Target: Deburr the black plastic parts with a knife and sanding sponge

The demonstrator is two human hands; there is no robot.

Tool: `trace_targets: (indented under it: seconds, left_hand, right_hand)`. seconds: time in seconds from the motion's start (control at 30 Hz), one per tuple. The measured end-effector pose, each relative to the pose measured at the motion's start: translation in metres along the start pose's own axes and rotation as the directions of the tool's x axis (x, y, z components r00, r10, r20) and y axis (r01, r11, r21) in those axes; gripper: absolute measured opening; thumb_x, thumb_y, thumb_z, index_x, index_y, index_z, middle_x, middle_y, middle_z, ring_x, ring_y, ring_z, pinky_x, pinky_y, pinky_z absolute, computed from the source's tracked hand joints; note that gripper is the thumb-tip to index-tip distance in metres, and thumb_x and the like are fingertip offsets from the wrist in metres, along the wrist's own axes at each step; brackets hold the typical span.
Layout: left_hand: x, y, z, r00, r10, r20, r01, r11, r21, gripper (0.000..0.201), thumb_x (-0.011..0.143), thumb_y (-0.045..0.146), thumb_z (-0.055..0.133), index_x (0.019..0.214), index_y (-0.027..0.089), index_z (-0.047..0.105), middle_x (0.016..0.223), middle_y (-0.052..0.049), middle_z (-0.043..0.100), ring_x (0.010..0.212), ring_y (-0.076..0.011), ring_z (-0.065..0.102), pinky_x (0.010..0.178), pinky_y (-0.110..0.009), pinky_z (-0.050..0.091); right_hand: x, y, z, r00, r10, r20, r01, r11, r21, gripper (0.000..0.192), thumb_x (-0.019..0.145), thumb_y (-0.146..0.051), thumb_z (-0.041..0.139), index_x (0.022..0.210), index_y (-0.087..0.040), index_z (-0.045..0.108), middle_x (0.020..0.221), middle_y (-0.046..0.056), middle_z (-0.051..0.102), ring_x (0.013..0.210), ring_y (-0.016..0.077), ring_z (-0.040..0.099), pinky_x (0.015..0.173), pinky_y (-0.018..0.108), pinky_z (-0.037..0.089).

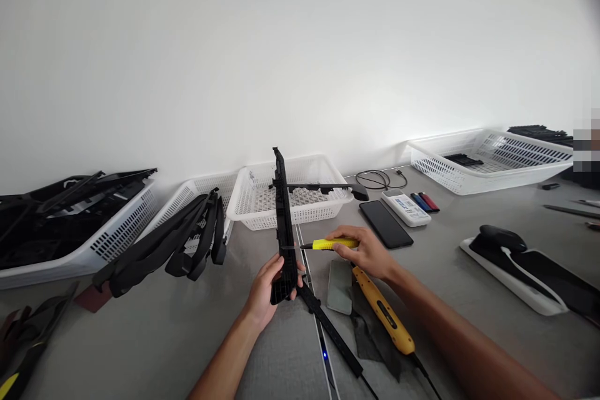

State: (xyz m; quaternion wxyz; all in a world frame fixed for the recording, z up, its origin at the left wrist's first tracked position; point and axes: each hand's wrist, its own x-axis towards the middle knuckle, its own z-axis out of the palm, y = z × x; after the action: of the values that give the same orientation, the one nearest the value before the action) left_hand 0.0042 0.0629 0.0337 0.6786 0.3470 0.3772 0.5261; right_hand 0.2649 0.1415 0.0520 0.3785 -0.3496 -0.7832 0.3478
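My left hand grips the lower end of a long black plastic trim piece, which stands nearly upright over the table. In my right hand is a yellow utility knife, its tip pointing left against the lower part of the trim piece. Just below my right hand lie a small grey-green block and a yellow corded power tool on a dark cloth. Another slim black bar slants away under my left hand, with a cable at its end.
A white basket behind the trim piece holds a black part. Baskets with black parts crowd the left. A phone, a white device and a cable lie beyond my right hand. Another basket stands right; a co-worker's hand shows far left.
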Motion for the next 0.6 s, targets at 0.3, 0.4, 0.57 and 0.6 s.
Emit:
trace_targets:
  seconds: [0.3,0.4,0.57,0.6]
  left_hand:
    - [0.004,-0.004,-0.010,0.995,-0.010,0.098,0.019,0.996,-0.090,0.065,0.103,0.063,0.046,0.145,0.014,0.057,0.081,-0.008,0.076,0.045,-0.0148,0.062,0.030,-0.019,0.035]
    - [0.004,-0.005,-0.011,0.996,-0.007,0.085,0.012,0.999,-0.053,0.065,0.101,0.067,0.046,0.135,0.013,0.062,0.077,-0.007,0.075,0.036,-0.0110,0.053,0.028,-0.019,0.028]
    - [0.001,-0.002,-0.006,1.000,0.024,-0.013,-0.024,1.000,0.000,0.059,0.097,0.062,0.057,0.125,0.012,0.068,0.084,-0.009,0.077,0.033,-0.0053,0.041,0.031,-0.019,0.023]
    - [0.000,-0.001,-0.004,0.999,0.033,-0.028,-0.033,0.999,0.003,0.056,0.095,0.059,0.061,0.126,0.012,0.069,0.086,-0.009,0.077,0.035,-0.0053,0.042,0.032,-0.019,0.024]
  right_hand:
    - [-0.002,0.003,-0.001,0.988,0.074,0.134,-0.082,0.995,0.050,0.030,0.095,-0.040,0.063,0.094,-0.016,0.081,0.076,0.004,0.072,0.064,0.0166,0.054,0.059,0.028,0.038]
    - [-0.002,0.004,0.001,0.990,0.103,0.096,-0.106,0.994,0.030,0.037,0.100,-0.048,0.060,0.094,-0.017,0.080,0.077,0.003,0.071,0.067,0.0171,0.054,0.062,0.029,0.038]
    - [-0.001,0.004,0.006,0.990,0.139,-0.022,-0.139,0.990,0.027,0.046,0.101,-0.057,0.058,0.092,-0.017,0.078,0.073,0.002,0.066,0.065,0.0170,0.053,0.060,0.029,0.036]
    - [-0.001,0.003,0.006,0.990,0.134,-0.045,-0.133,0.991,0.030,0.045,0.102,-0.057,0.057,0.094,-0.017,0.078,0.075,0.003,0.067,0.066,0.0175,0.054,0.061,0.029,0.037]
